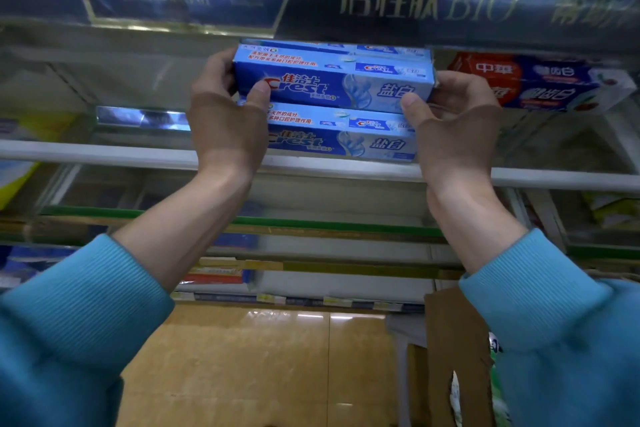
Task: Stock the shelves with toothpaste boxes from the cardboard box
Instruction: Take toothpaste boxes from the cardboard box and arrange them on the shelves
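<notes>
Gripping toothpaste box (332,80), both hands (228,121)

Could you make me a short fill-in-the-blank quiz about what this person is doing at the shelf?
1. Both hands hold a blue ____ box by its ends.
2. The held box sits above another ____ box on the shelf.
3. The red and blue boxes lie to the ____ of the held box.
4. The sleeves are ____.

Missing words: Crest; Crest; right; blue

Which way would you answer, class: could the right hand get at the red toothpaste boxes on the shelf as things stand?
Probably not straight away: the right hand is busy holding the blue Crest box. The red boxes lie just beside it, unblocked.
</notes>
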The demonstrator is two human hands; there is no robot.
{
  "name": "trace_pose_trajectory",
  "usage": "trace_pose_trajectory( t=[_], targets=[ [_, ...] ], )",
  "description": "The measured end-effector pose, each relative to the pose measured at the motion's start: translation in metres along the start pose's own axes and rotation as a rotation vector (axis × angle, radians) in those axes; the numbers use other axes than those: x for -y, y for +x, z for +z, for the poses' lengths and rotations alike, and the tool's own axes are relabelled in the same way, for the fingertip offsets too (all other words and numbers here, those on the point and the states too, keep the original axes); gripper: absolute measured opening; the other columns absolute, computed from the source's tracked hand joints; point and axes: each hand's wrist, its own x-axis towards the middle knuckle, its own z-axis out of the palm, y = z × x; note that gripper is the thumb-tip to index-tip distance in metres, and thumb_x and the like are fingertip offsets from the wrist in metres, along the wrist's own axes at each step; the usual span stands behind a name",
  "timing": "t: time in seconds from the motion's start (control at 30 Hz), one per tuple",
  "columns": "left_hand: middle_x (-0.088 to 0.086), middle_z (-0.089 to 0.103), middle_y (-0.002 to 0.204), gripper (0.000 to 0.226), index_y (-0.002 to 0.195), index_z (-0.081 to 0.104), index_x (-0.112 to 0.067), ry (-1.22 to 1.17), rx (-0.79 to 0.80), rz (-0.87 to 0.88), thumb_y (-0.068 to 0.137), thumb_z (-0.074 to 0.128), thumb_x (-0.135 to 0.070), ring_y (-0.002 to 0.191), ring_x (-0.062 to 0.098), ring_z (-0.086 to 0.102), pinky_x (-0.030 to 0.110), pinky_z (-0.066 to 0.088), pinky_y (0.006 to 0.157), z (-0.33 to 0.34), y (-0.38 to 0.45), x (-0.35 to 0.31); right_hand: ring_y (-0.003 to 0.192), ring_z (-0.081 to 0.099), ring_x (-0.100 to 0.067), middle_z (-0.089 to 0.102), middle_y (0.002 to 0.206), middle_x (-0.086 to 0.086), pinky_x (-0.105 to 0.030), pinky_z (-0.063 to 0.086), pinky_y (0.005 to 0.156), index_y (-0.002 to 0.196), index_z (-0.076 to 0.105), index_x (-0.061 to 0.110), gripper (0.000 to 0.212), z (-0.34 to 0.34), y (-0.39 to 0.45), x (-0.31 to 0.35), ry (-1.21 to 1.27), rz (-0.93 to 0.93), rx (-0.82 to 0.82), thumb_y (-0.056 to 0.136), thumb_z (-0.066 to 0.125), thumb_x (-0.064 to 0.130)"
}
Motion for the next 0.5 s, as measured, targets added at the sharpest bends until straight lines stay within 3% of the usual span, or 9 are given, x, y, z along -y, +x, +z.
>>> trace_pose_trajectory(
  t=[0.17, 0.33, 0.43, 0.5],
  targets=[
    [-0.007, 0.069, 0.127, 0.056, 0.139, 0.057, -0.017, 0.013, -0.025, -0.007, 0.086, 0.068, -0.029, 0.118, 0.005, 0.063, 0.035, 0.051, 0.105, 0.005, -0.005, 0.001, 0.085, 0.068, -0.002, 0.069, 0.097, 0.006, -0.02, 0.058, 0.077, 0.107, 0.058, 0.017, 0.026, -0.01, 0.0, 0.001, 0.013, 0.063, 0.054, 0.087, 0.074, 0.012],
    [-0.004, 0.058, 0.14, 0.063, 0.146, 0.048, -0.012, 0.087, -0.143, 0.154, 0.09, 0.069, -0.031, 0.13, 0.004, 0.052, 0.023, 0.042, 0.11, 0.011, -0.048, -0.002, 0.079, 0.061, 0.005, 0.066, 0.099, 0.001, -0.007, 0.048, 0.071, 0.109, 0.06, 0.015, 0.027, -0.048, -0.003, -0.005, -0.015, 0.051, 0.101, 0.086, 0.075, 0.014],
    [-0.002, 0.055, 0.142, 0.061, 0.143, 0.05, -0.013, 0.202, -0.207, 0.275, 0.089, 0.068, -0.035, 0.134, 0.012, 0.049, 0.029, 0.038, 0.113, 0.022, -0.082, -0.008, 0.088, 0.065, -0.003, 0.068, 0.1, -0.001, -0.021, 0.055, 0.082, 0.109, 0.063, 0.013, 0.027, -0.093, -0.006, -0.015, -0.041, 0.035, 0.103, 0.086, 0.076, 0.016],
    [-0.002, 0.056, 0.139, 0.055, 0.14, 0.051, -0.014, 0.223, -0.165, 0.294, 0.091, 0.067, -0.035, 0.132, 0.014, 0.05, 0.036, 0.04, 0.111, 0.036, -0.108, -0.012, 0.089, 0.067, -0.007, 0.07, 0.096, 0.002, -0.028, 0.057, 0.084, 0.107, 0.065, 0.016, 0.025, -0.124, -0.007, -0.024, -0.075, 0.072, 0.093, 0.085, 0.076, 0.021]
  ],
)
